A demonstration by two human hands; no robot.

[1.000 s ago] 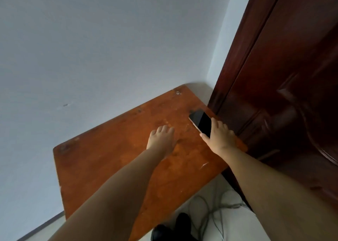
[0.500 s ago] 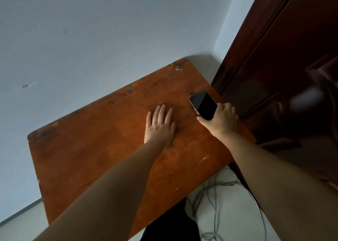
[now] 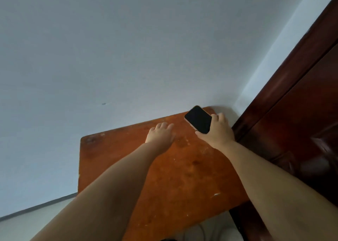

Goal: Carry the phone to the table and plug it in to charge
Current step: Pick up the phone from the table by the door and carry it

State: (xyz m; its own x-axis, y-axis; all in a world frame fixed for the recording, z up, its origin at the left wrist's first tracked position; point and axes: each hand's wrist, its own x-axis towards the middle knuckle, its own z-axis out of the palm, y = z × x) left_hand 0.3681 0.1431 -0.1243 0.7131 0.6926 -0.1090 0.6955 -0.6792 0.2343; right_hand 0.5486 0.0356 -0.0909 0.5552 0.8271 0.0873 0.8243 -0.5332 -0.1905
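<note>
Close beside the door (image 3: 292,113), right hand (image 3: 217,131) grips phone (image 3: 198,119).

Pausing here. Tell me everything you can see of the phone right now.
The phone is a slim slab with rounded corners, a dark, unlit screen facing up and a pale edge along its left side. The right hand grips its near end, fingers wrapped over the right edge, thumb under the near corner. It tilts toward the wall, over the far right corner of the wooden table; whether it touches the wood is unclear. No cable shows in it.
</note>
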